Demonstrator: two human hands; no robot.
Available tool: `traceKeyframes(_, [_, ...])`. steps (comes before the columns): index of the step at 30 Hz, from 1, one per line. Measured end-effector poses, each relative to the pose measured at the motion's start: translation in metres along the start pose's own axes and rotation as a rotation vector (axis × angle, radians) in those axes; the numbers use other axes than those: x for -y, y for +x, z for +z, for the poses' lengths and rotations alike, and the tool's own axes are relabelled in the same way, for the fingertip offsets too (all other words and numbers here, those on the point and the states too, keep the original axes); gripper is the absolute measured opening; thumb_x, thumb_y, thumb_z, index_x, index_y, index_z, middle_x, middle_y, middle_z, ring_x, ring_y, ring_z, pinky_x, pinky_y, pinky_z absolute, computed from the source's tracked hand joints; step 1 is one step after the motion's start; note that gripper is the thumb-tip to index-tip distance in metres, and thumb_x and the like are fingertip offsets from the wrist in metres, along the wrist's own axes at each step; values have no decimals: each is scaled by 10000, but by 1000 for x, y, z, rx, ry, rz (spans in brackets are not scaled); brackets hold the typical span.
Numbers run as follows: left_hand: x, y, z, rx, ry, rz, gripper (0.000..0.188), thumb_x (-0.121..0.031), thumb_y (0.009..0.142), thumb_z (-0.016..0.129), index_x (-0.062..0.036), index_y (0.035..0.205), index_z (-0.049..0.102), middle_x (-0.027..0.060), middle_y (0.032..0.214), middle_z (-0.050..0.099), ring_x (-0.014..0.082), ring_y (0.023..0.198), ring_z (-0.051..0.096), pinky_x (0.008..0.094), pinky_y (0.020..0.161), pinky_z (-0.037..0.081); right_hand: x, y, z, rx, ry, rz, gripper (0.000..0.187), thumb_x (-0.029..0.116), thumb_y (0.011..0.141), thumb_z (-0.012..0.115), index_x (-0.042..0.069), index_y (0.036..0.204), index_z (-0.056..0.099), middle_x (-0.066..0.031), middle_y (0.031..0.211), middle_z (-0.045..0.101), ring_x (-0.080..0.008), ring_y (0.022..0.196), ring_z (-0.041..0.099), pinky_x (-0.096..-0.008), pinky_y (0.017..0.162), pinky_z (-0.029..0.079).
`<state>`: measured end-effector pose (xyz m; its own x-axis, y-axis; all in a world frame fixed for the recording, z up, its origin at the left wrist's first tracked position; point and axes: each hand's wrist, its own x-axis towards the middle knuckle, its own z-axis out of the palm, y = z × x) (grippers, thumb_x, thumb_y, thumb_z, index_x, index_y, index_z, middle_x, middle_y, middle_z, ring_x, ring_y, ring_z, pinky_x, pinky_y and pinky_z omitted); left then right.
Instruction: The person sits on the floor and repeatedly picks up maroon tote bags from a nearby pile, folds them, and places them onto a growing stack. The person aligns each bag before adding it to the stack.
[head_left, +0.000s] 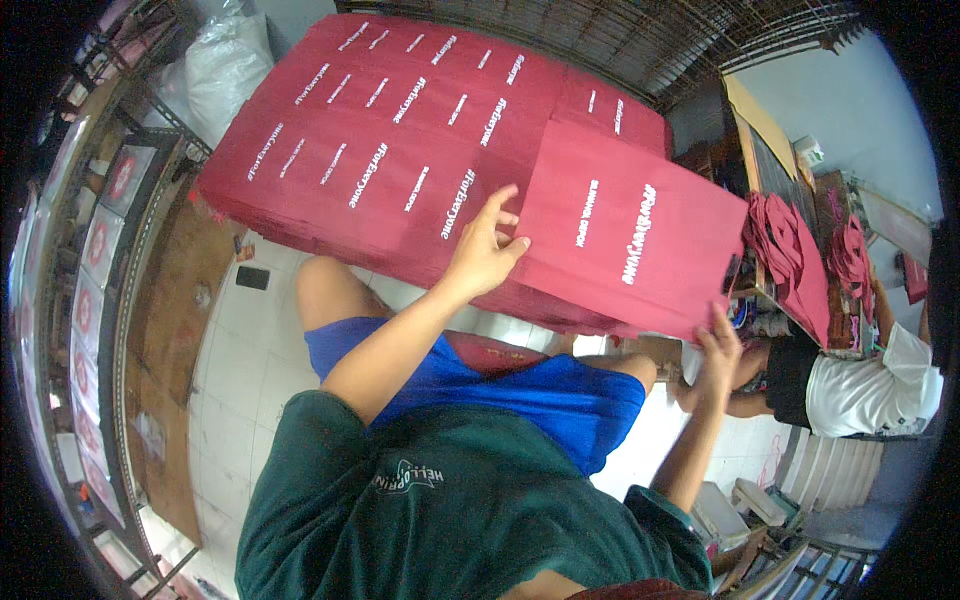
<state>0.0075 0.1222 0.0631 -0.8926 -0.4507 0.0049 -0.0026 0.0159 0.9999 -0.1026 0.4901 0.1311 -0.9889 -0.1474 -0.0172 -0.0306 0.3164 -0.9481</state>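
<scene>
A maroon cloth panel (600,250) with white printing is held up at the right end of a wide, cloth-covered table in the head view. My right hand (718,350) grips its near right corner, fingers closed on the edge. By the panel's left edge, my left hand (487,245) has its fingers spread and curved; whether a fingertip touches the cloth, I cannot tell. Beneath both lies more maroon cloth (370,130) with rows of white printing, spread across the tabletop and reaching its near edge.
At the right, another person in a white shirt (860,385) is beside a work table bearing bunched maroon cloth (785,250). Metal shelving (110,300) with printed sheets lines the left side. White plastic sacks (228,70) stand behind the table's left end. A dark flat object (252,278) lies on the tiled floor.
</scene>
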Motion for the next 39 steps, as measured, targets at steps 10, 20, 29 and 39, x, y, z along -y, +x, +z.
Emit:
traceKeyframes(10, [91, 11, 23, -50, 683, 110, 267, -108, 745, 638, -41, 1002, 665, 163, 891, 633, 305, 795, 635, 404, 732, 513, -157, 18, 46, -25, -70, 28, 491, -61, 789, 545, -1, 1275, 516, -111, 1132, 601, -120, 797, 603, -227, 590, 505])
traceKeyframes(20, [97, 11, 24, -34, 655, 157, 295, -103, 751, 645, -18, 1034, 652, 154, 914, 621, 299, 778, 635, 398, 732, 511, -135, 19, 56, -100, -108, 150, 502, -53, 747, 530, -46, 1248, 528, -194, 1250, 553, -256, 1192, 503, -335, 1011, 364])
traceKeyframes(29, [86, 12, 29, -12, 684, 127, 296, -75, 751, 640, 12, 1035, 641, 165, 941, 606, 312, 817, 629, 406, 741, 510, -159, 31, 48, -165, -210, 79, 464, 27, 743, 588, -15, 1205, 578, -185, 1181, 604, -241, 1126, 555, -327, 969, 405])
traceKeyframes(39, [77, 12, 29, 43, 718, 98, 329, -105, 761, 654, -8, 1075, 631, 170, 1000, 598, 298, 837, 645, 389, 756, 515, -183, 37, 42, -199, -261, -11, 506, 111, 722, 612, -8, 1212, 571, -195, 1141, 625, -269, 1085, 590, -331, 946, 428])
